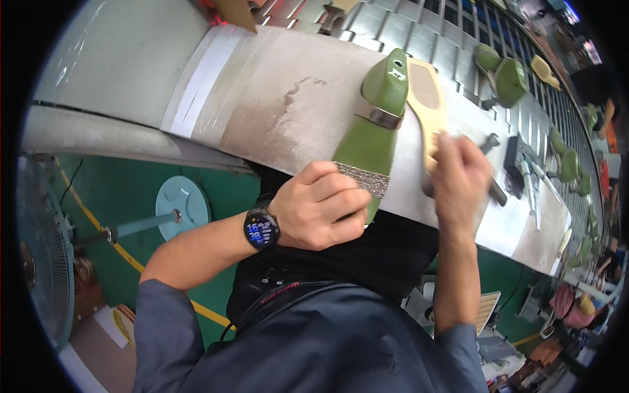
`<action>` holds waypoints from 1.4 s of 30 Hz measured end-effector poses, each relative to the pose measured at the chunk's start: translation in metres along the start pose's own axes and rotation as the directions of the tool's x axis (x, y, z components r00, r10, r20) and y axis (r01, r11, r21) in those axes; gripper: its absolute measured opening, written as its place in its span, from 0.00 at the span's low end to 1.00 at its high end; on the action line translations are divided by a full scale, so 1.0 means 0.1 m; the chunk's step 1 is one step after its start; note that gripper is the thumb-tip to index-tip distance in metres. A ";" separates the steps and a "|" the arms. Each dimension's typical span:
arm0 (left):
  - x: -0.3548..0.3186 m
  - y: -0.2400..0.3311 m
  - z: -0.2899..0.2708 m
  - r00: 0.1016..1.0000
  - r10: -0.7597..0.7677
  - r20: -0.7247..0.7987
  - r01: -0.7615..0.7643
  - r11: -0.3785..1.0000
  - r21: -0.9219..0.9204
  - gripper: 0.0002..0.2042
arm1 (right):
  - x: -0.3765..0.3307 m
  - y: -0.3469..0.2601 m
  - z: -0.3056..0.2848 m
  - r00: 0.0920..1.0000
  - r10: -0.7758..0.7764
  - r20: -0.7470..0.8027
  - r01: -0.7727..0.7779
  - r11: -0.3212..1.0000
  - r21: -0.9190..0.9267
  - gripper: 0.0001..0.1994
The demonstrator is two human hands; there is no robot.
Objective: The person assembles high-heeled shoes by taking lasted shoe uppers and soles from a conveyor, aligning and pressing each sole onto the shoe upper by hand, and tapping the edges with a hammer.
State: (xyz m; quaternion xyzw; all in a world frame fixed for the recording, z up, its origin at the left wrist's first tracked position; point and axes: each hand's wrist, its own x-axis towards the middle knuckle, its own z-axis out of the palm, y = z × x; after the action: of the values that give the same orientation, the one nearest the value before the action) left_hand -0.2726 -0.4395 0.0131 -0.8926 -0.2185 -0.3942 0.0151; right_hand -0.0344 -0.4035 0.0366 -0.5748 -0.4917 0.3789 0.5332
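Observation:
A green shoe last (pixel 368 141) lies on the bench, its heel end away from me and its toe toward my body. Across its forepart runs a glittery strap (pixel 363 179). Wrapped round the toe end and the edge of the strap is my left hand (pixel 323 206), with a dark watch on its wrist. To the right of the last lies a cream insole (pixel 427 92) with a tan patch. My right hand (pixel 460 183) is just over the insole's near end, its fingers curled together and slightly blurred. Whatever is in those fingers cannot be made out.
Right of my right hand lie a hammer (pixel 490 143) and pincers (pixel 529 177). Beyond the bench (pixel 262 98) runs a slatted metal conveyor (pixel 419 29) with more green lasts (pixel 508 82). A fan (pixel 47 255) stands at left, near a light blue round seat (pixel 183 206).

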 end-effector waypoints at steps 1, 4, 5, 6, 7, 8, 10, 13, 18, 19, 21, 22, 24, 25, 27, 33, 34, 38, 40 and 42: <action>0.02 -0.01 0.06 1.000 -0.023 0.006 0.023 1.000 0.005 0.09 | -0.06 0.00 -0.12 1.000 -0.020 -0.019 0.021 0.999 0.047 0.18; 0.07 0.01 0.19 0.995 0.028 -0.101 -0.032 0.999 -0.041 0.08 | -0.10 0.16 -0.19 0.999 -0.026 -0.033 0.024 0.998 -0.059 0.18; 0.04 0.03 0.19 0.996 0.015 -0.092 -0.019 0.999 -0.038 0.08 | -0.07 0.18 -0.19 1.000 -0.010 -0.022 0.009 0.999 -0.045 0.18; 0.05 0.02 0.21 0.996 0.029 -0.090 -0.032 0.999 -0.037 0.08 | -0.06 0.19 -0.20 1.000 0.007 0.009 -0.007 1.000 -0.015 0.15; 0.04 0.00 0.22 0.995 0.045 -0.091 -0.048 0.998 -0.037 0.08 | -0.05 0.21 -0.21 0.999 0.019 0.039 -0.020 1.000 0.014 0.12; 0.02 -0.03 0.21 0.995 0.050 -0.088 -0.053 0.998 -0.032 0.08 | -0.05 0.22 -0.21 0.999 0.010 0.042 -0.011 1.000 0.013 0.12; -0.01 -0.04 0.19 0.996 0.039 -0.078 -0.042 0.999 -0.033 0.09 | -0.09 0.27 -0.24 1.000 -0.022 0.000 0.022 0.998 -0.058 0.07; -0.07 -0.08 0.13 1.000 0.023 -0.008 -0.024 0.999 -0.047 0.11 | -0.29 0.27 -0.23 0.905 -0.423 -0.037 0.377 0.841 -0.387 0.07; -0.16 -0.26 0.03 0.996 0.033 0.088 -0.030 0.999 -0.034 0.15 | -1.11 0.24 -0.62 0.990 -0.144 0.006 0.143 0.970 -0.198 0.08; -0.14 -0.27 0.02 0.996 0.038 0.084 -0.035 0.999 -0.029 0.14 | -1.37 0.29 -0.72 0.996 -0.089 -0.017 0.088 0.995 -0.040 0.10; -0.08 -0.26 0.08 0.996 0.056 0.075 -0.054 0.998 -0.034 0.14 | -1.79 0.28 -0.79 0.996 0.072 0.060 -0.091 0.902 0.421 0.16; -0.05 -0.25 0.09 0.995 0.065 0.071 -0.063 0.998 -0.030 0.14 | -1.96 0.28 -0.83 0.963 0.256 0.080 -0.257 0.795 0.550 0.25; 0.02 -0.26 0.10 0.991 0.092 0.095 -0.089 0.995 -0.034 0.13 | -1.91 0.41 -0.86 0.872 0.402 0.281 -0.486 0.628 0.608 0.25; 0.05 -0.26 0.09 0.986 0.114 0.122 -0.111 0.993 -0.030 0.13 | -1.75 0.50 -0.75 0.836 0.433 0.338 -0.548 0.624 0.557 0.23; 0.06 -0.26 0.08 0.987 0.109 0.115 -0.103 0.993 -0.055 0.14 | -1.51 0.53 -0.53 0.794 0.510 0.332 -0.608 0.694 0.387 0.16; 0.84 -0.10 -0.48 0.988 -0.151 0.020 0.138 0.835 -0.533 0.20 | -1.06 0.17 -0.40 0.983 0.173 0.056 -0.174 0.805 0.567 0.16; 0.97 -0.08 -0.60 0.949 -0.315 0.010 0.241 0.705 -0.667 0.18 | -1.05 0.10 -0.41 0.994 0.084 0.064 -0.105 0.814 0.571 0.16; 1.18 -0.20 -0.76 0.810 -0.539 0.232 0.389 0.196 -0.900 0.18 | -1.08 -0.40 -0.36 0.977 -0.165 0.137 0.080 0.874 0.480 0.16; 1.21 -0.19 -0.76 0.828 -0.504 0.244 0.386 0.197 -0.901 0.18 | -1.12 -0.67 -0.33 0.966 -0.101 0.238 -0.033 0.865 0.500 0.13; 1.25 -0.22 -0.71 0.833 -0.498 0.240 0.348 0.135 -0.928 0.20 | -1.10 -0.83 -0.27 0.943 -0.091 0.321 -0.111 0.822 0.558 0.13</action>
State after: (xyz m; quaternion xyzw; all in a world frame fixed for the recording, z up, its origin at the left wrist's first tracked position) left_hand -0.2570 -0.3871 0.1475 -0.5929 -0.1803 -0.4861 -0.6162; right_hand -0.0474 -0.5208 0.1121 -0.3196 -0.4359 0.6025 0.5872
